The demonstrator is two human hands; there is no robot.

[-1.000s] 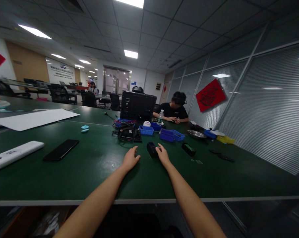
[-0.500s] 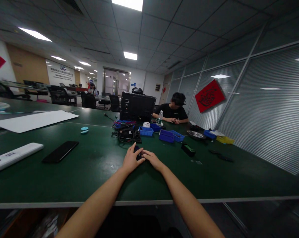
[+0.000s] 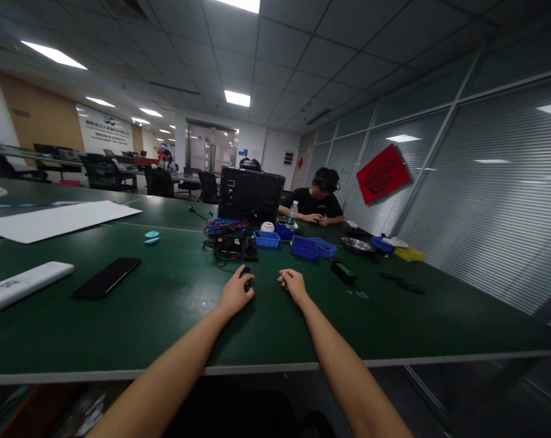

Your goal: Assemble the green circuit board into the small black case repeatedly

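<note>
On the green table (image 3: 275,328), my left hand (image 3: 235,292) is closed around a small dark object (image 3: 246,280); most of it is hidden by the fingers, so its kind is unclear. My right hand (image 3: 293,285) is apart from it to the right, low over the table, with fingers curled together. Whatever those fingertips may hold is too small to make out. Just beyond the left hand lies a black box-like device with cables (image 3: 229,245). A black box with a green top (image 3: 343,272) lies to the right of my right hand.
A monitor (image 3: 250,193) stands behind a blue tray (image 3: 266,239), a white ball (image 3: 267,227) and a bottle (image 3: 292,214). Leftward lie a black phone-like slab (image 3: 108,278), a long white device (image 3: 26,286) and a light-blue case (image 3: 151,237). A person (image 3: 318,198) sits across the table.
My hands were together at the dark object and have come apart. The right hand moved right with its fingers curled; the left moved slightly left, keeping the object. The view shifted slightly.
</note>
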